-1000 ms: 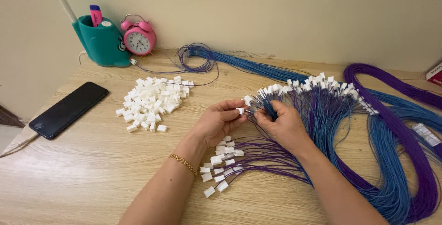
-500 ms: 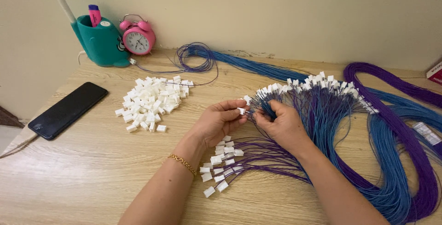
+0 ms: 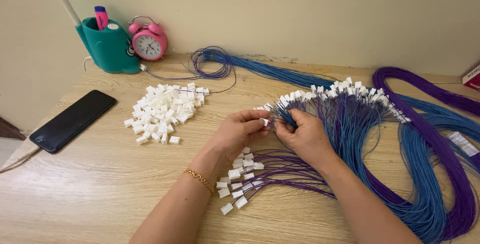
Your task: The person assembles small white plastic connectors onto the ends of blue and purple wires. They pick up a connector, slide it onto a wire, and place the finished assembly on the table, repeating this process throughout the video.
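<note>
— What are the two hands doing now?

— The left hand (image 3: pixel 239 133) and the right hand (image 3: pixel 301 135) are meeting at the centre, fingertips together, pinching a small white connector (image 3: pixel 265 121) and thin wire ends.

— Where are the wires lying?

— The blue and purple wire bundle (image 3: pixel 415 144) is spreading at 3 o'clock of the hands. The pile of white connectors (image 3: pixel 165 110) is sitting at 10 o'clock, the finished connector ends (image 3: pixel 239 184) at 6 o'clock, the black phone (image 3: pixel 73 120) at 9 o'clock.
</note>
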